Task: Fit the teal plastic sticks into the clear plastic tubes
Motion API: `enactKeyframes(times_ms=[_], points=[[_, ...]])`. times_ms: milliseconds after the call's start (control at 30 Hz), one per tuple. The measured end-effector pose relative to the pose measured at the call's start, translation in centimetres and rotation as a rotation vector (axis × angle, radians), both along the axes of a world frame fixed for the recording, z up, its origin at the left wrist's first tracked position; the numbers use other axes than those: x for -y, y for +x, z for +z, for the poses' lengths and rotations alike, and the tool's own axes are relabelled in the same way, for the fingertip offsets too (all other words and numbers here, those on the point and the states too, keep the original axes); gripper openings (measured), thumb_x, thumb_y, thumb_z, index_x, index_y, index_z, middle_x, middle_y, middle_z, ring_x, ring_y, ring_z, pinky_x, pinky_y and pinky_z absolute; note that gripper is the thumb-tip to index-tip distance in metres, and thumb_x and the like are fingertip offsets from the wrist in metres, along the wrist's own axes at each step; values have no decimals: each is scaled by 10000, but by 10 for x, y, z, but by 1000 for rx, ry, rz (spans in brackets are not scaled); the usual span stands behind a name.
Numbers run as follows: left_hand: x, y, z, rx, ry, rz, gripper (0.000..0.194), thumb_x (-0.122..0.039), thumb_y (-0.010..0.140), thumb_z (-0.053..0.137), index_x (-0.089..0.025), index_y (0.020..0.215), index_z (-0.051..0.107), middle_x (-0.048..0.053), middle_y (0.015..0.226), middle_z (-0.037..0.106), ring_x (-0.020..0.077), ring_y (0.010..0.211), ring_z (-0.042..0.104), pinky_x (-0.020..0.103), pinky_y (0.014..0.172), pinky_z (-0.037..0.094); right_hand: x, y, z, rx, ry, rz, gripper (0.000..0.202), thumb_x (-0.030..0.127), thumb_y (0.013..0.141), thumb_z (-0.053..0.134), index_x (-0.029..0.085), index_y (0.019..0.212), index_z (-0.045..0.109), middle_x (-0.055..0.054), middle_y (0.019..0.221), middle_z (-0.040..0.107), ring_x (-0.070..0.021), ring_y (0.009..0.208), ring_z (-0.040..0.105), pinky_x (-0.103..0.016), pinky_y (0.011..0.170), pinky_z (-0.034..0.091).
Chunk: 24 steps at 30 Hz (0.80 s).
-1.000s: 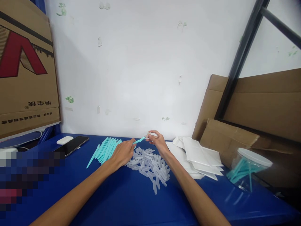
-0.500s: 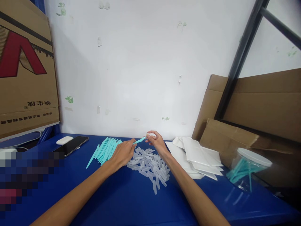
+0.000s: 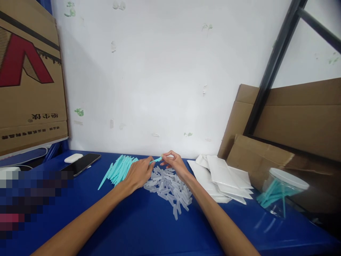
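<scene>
Above the pile of caps, my left hand [image 3: 140, 173] is closed around the handle of a thin turquoise eyebrow razor [image 3: 157, 160]. My right hand [image 3: 173, 164] pinches the razor's far end between thumb and fingertips; whether a cap is in that pinch is hidden. Just left of my left hand lies a heap of similar turquoise razors [image 3: 121, 170], with one set apart at its left edge. Translucent plastic caps [image 3: 170, 186] are scattered in a loose pile below and between my hands.
White envelopes or packets [image 3: 226, 176] lie stacked to the right. Beyond them stands a clear jar [image 3: 282, 193] with a white lid and turquoise sticks inside. A phone [image 3: 82, 164] and white case [image 3: 73, 158] lie left on the blue table [image 3: 149, 227]. Cardboard [image 3: 298, 121] leans at right.
My right hand has moved slightly left and down along the razor, closer to my left hand, and its fingertips now cover the razor's end. My left hand has stayed nearly still.
</scene>
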State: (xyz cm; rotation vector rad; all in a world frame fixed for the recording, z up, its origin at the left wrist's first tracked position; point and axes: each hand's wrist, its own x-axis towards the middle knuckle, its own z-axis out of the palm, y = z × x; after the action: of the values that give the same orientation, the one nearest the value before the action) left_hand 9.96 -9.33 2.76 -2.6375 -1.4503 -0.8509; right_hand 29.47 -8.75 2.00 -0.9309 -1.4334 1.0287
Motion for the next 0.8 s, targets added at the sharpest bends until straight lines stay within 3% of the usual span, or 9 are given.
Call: enactKeyframes(times_ms=[233, 800], points=[[3, 1, 2, 4, 25, 10, 440, -549, 965, 304, -229, 1038, 596, 28, 740, 696, 226, 734, 665, 283, 600, 347, 3, -9, -5, 58, -63, 113, 373, 506, 716, 744, 181, 878, 661, -31, 794, 711, -152, 644, 658, -214, 524, 420], [-2, 1, -2, -54, 122, -28, 294, -450, 993, 331, -242, 965, 536, 13, 814, 721, 216, 738, 672, 272, 548, 250, 5, -4, 0, -6, -111, 196, 394, 535, 723, 745, 171, 850, 663, -50, 849, 711, -105, 583, 570, -225, 533, 380]])
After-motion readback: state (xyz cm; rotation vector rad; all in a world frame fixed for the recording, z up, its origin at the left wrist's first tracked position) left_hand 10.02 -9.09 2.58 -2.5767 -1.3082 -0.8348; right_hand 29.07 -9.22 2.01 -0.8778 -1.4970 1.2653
